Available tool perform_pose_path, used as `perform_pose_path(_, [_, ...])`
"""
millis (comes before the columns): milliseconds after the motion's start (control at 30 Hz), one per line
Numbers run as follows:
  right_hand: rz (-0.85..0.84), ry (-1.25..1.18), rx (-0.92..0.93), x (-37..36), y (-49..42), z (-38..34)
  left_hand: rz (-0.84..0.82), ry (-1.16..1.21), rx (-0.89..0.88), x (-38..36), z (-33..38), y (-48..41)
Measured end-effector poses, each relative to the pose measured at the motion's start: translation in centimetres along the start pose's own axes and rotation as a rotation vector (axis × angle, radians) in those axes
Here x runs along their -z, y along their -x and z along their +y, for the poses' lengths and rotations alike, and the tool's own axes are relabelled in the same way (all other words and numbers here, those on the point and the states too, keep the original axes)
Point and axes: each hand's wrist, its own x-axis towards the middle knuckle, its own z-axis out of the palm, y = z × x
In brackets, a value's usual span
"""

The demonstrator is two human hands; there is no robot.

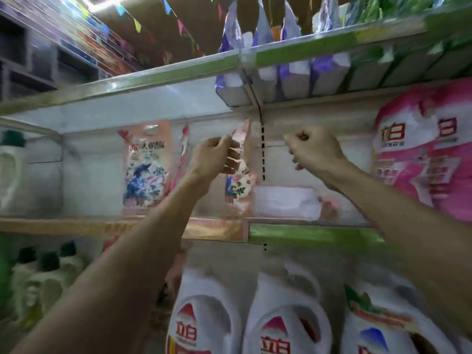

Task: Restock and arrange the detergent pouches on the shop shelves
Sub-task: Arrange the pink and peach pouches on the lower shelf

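Pouch (238, 172): pink floral film bag, upright on the middle shelf (122, 224), just left of the slotted post (263, 154). Left hand (212, 154) pinches its top edge, fingers closed on the film. Right hand (313, 149), right of the post, is a loose fist holding nothing visible. Likely soft, slick, moderately heavy; best held at top seal, with support below. Second pouch (146, 167) stands further left of the post, glossy, flat-fronted.
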Motion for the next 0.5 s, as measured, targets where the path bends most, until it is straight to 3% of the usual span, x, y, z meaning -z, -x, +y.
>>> perform_pose_path(133, [-0.115, -0.071, 0.007, -4.9, -0.2, -2.3, 0.170, -0.148, -0.047, 4.5, -1.9, -0.9])
perform_pose_path(300, [-0.310, -0.063, -0.035, -12.3, -0.6, -4.5, 0.354, -0.154, -0.008, 9.6, -4.5, -2.9])
perform_pose_path(500, [-0.447, -0.023, -0.170, -18.9, -2.1, -5.6, 0.409, -0.112, 0.124, 14.6, -8.3, -5.1])
